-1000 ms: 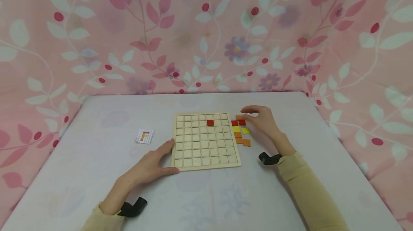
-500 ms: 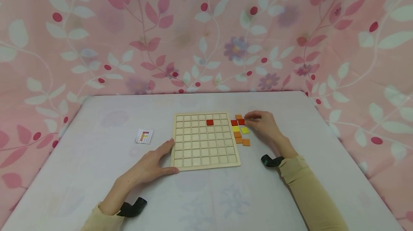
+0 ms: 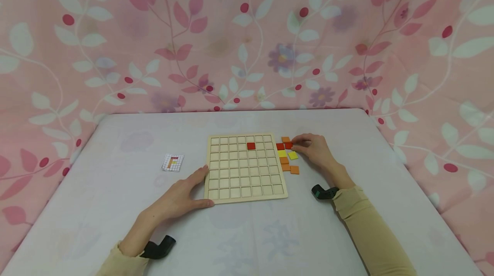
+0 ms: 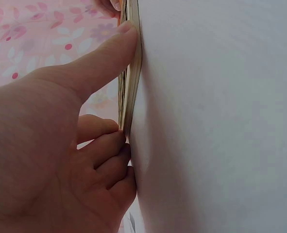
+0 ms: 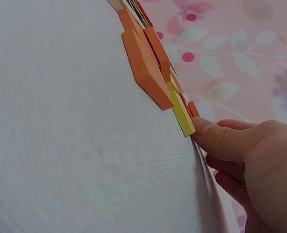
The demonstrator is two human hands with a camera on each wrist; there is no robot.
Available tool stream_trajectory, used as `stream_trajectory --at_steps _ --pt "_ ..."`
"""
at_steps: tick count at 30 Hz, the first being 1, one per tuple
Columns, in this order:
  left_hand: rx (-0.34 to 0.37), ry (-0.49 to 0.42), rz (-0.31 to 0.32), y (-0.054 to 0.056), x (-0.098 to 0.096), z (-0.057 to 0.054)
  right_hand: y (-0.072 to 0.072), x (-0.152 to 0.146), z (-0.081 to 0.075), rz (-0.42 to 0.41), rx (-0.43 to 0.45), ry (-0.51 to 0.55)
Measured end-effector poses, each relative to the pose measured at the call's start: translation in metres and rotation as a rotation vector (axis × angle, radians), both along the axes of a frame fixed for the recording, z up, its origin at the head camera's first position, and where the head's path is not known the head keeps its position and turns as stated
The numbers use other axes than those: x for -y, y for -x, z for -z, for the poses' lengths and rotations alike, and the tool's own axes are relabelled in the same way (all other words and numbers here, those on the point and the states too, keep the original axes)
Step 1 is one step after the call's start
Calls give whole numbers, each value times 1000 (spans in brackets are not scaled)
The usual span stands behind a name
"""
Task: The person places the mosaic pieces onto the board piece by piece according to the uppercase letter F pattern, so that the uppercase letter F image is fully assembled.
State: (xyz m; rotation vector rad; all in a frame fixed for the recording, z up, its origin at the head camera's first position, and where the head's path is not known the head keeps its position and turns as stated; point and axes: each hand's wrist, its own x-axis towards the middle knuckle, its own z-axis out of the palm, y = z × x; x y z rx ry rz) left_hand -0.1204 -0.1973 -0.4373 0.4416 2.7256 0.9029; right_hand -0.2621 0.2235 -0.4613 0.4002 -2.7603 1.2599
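Observation:
A square wooden grid board (image 3: 245,177) lies on the table, with one red tile (image 3: 251,146) in a cell of its second row. My left hand (image 3: 177,198) holds the board's near left corner, thumb on the front edge and fingers along the left edge. The left wrist view shows that thumb (image 4: 109,58) against the board's side. To the right of the board, my right hand (image 3: 314,149) pinches a loose red tile (image 3: 288,145) at its right edge with thumb and fingertips. A yellow tile (image 5: 183,114) lies close by the right thumb (image 5: 218,140).
Another red tile (image 3: 280,146), a yellow tile (image 3: 282,154) and several orange tiles (image 3: 295,169) lie along the board's right side. A small card (image 3: 173,163) printed with a coloured grid pattern lies left of the board. A floral pink cloth (image 3: 247,53) hangs behind the table.
My right hand has moved slightly right and down, its fingertips now at the right edge of the loose red tile. The left hand and board have stayed in place.

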Motion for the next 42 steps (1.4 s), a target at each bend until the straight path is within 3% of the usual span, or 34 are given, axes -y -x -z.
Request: stream_trajectory --at_steps 14,25,42 --pt "2 6 -2 0 0 0 1 -1 3 -30 -87 -70" --pt "-5 5 -3 -1 0 0 -1 -3 -2 -62 -94 -65" --pt "-13 0 6 0 0 -1 -1 -4 1 -41 -70 -58"
